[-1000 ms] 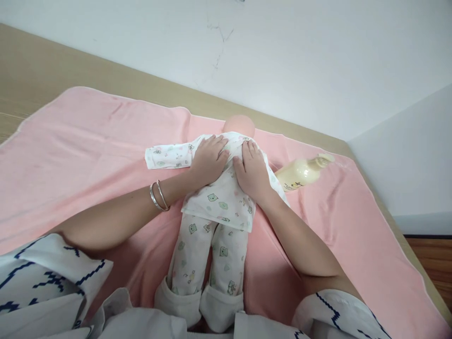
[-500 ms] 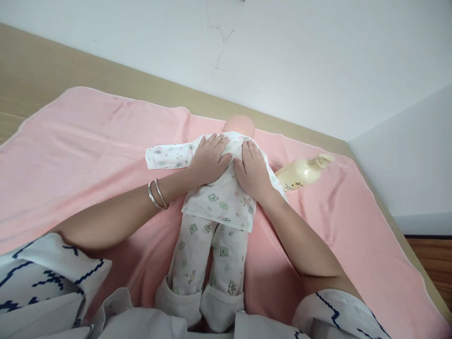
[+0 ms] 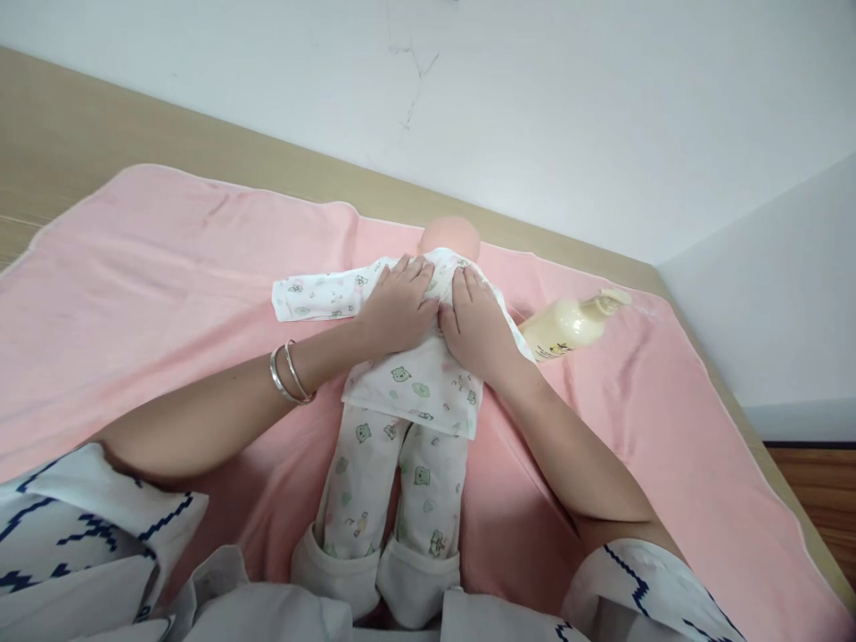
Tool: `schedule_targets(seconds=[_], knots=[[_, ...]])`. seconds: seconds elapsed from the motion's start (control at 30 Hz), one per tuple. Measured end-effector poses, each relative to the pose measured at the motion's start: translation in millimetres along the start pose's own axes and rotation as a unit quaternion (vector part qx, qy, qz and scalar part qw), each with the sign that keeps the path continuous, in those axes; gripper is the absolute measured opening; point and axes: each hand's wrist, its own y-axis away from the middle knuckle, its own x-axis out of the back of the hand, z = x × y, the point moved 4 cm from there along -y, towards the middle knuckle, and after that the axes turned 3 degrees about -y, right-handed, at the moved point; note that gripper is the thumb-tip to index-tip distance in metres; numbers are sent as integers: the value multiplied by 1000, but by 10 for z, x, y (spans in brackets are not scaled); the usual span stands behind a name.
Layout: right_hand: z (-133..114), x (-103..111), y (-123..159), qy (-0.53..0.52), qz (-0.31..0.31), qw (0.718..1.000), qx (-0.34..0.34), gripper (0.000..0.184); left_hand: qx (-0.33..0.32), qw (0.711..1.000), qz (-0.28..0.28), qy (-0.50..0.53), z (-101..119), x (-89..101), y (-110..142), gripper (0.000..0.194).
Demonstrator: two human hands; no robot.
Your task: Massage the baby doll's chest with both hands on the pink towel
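Observation:
A baby doll [image 3: 449,234] in a white printed top [image 3: 407,383] and matching trousers [image 3: 365,481] lies face down, judging by its smooth head at the far end. My left hand [image 3: 399,308] rests flat on the left of its upper back, fingers stretched toward the head. On the right side of the back lies my right hand [image 3: 476,325], also flat, its thumb close to the left thumb. One printed sleeve [image 3: 311,296] sticks out to the left. White footed cuffs [image 3: 418,584] cover the doll's feet, close to my body.
A pink blanket [image 3: 201,259] is spread under the doll on a wooden surface [image 3: 80,116]. A pale yellow pump bottle [image 3: 568,328] lies on its side right of the doll. Behind stands a white wall [image 3: 535,107] with a crack.
My hands have shifted very slightly on the doll's back, the thumbs coming closer together. The view has moved a little; the doll and bottle stay in place.

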Motion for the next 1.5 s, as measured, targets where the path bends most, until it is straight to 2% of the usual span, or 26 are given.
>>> schedule_targets(seconds=[0.13, 0.23, 0.3, 0.43, 0.53, 0.6, 0.7, 0.77, 0.83, 0.93, 1.1, 1.27, 1.5], knots=[[-252, 33, 198, 30, 3, 1000, 7, 69, -5, 1000, 21, -2, -103, -1, -104, 55], [-329, 41, 268, 10, 12, 1000, 2, 65, -4, 999, 39, -3, -140, -9, -139, 55], [-273, 44, 227, -31, 13, 999, -9, 63, 2, 999, 52, 0, -135, -23, -125, 59], [13, 45, 0, -101, 24, 994, -37, 63, 23, 998, 61, 1, -36, -45, 7, 61], [189, 30, -135, -96, 28, 994, -40, 66, 22, 999, 41, 15, 79, -39, 119, 62], [218, 18, -148, -77, 19, 996, -33, 70, 21, 999, 22, 23, 114, -22, 139, 63], [109, 19, -47, -38, -1, 999, -14, 72, 26, 999, 8, 29, 59, 26, 60, 62], [-35, 33, 69, -12, -3, 1000, 4, 72, 15, 999, 5, 32, -12, 57, -33, 55], [-180, 46, 179, 6, -2, 1000, 19, 70, -5, 999, 10, 30, -74, 75, -113, 45], [-283, 43, 246, 0, -15, 1000, 20, 69, -22, 999, 31, 8, -127, 58, -159, 45], [-86, 20, 51, -81, -20, 996, -11, 67, -6, 997, 74, -8, -130, -23, -104, 55], [145, -19, -135, -64, 15, 997, -44, 74, 18, 998, 68, 2, -125, -53, -83, 59], [155, -51, -101, -46, 30, 998, -24, 74, 29, 997, 69, 16, -136, -65, -77, 60]])
